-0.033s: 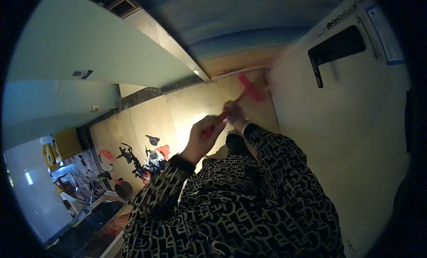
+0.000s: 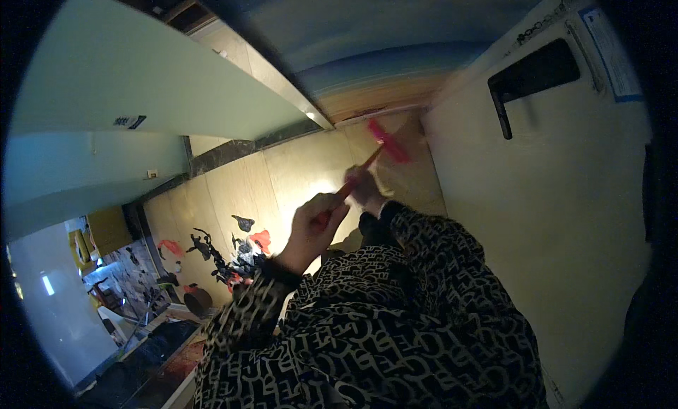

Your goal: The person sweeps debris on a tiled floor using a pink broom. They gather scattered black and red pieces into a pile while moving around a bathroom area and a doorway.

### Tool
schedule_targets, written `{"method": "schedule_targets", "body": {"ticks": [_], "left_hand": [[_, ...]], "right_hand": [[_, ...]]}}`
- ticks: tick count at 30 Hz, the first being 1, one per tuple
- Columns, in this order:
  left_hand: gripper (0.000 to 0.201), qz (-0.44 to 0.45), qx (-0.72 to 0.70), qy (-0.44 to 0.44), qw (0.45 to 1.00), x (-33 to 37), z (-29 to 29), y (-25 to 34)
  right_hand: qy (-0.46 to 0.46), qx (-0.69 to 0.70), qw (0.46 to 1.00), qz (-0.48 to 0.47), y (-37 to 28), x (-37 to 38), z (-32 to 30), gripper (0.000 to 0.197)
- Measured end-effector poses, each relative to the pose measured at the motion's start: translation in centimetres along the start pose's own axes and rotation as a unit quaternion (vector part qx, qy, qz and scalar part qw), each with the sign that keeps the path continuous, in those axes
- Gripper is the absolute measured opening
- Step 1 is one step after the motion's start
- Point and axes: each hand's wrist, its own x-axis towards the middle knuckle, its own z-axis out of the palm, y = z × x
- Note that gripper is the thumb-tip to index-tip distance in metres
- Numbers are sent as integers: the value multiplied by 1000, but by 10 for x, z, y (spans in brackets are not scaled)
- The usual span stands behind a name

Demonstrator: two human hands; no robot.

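A broom with a red handle and a pink-red head [image 2: 390,142] slants away from me over the pale floor. Its head is at the far end, near the corner by the door, too smeared to show bristles. My left hand [image 2: 316,225] is closed around the near end of the handle. Farther along, my right hand [image 2: 364,186] is wrapped round the handle, somewhat blurred. Black and red scraps [image 2: 240,250] lie in a loose pile on the floor to the left, apart from the broom.
A white door [image 2: 537,197] with a black handle [image 2: 533,74] stands close on my right. Ahead is a wall painted with a beach scene [image 2: 388,77]. A pale green panel [image 2: 162,70] fills the upper left. Cluttered items [image 2: 134,275] and a dark round object [image 2: 198,299] sit at lower left.
The broom head has shifted slightly left. Both my hands have moved a little left with the handle, still closed on it. The scraps stay where they were.
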Motion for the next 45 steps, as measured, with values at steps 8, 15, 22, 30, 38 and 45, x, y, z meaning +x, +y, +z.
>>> {"method": "schedule_targets", "body": {"ticks": [8, 15, 22, 30, 38, 45], "left_hand": [[16, 122, 110, -2, 986, -31, -12, 57], [21, 111, -65, -46, 991, -13, -9, 30], [23, 44, -106, -24, 993, -42, -2, -62], [28, 41, 26, 97, 994, -111, -60, -12], [32, 120, -159, 153, 968, -129, -55, -26], [19, -46, -118, 225, 966, -152, -53, -96]], "right_hand": [[-119, 154, 980, -36, -108, 4, -7, 13], [-26, -102, 994, -15, -47, -5, -45, 23], [-274, -137, 952, -21, 36, -14, -4, 18], [-305, 79, 934, -166, -67, -6, 84, 20], [-305, -42, 950, -54, -82, -2, 48, 19], [-433, -174, 881, -76, -107, -22, 104, 29]]}}
